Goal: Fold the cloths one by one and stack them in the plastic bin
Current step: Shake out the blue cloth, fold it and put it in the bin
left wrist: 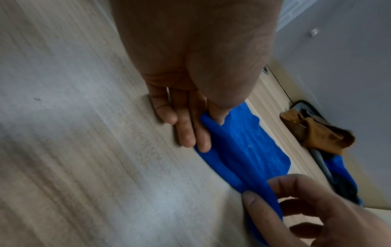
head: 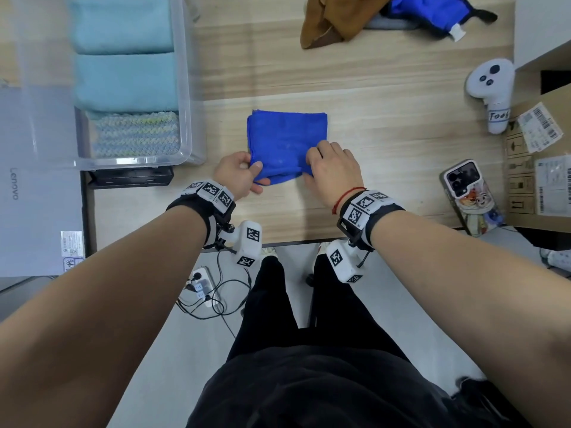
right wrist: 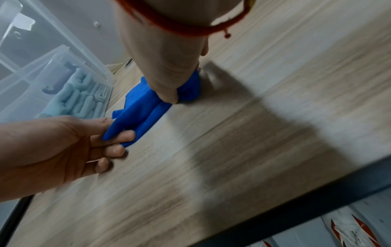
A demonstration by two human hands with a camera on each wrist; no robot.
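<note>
A folded blue cloth (head: 285,140) lies on the wooden table in front of me. My left hand (head: 239,173) pinches its near left corner between thumb and fingers; the wrist views show the blue cloth (left wrist: 243,150) (right wrist: 139,113) lifted a little at the near edge. My right hand (head: 332,168) grips the near right corner, thumb pressed down on the fabric. The clear plastic bin (head: 185,88) stands at the left with folded light blue cloths (head: 123,78) and a knitted cloth (head: 137,134) inside. Unfolded brown and blue cloths (head: 370,17) lie at the far edge.
A white controller (head: 492,88) and a cardboard box (head: 543,159) sit at the right, a phone (head: 471,196) near the front right edge. A grey laptop box (head: 34,180) lies at the left. The table's front edge (head: 278,242) runs just behind my wrists.
</note>
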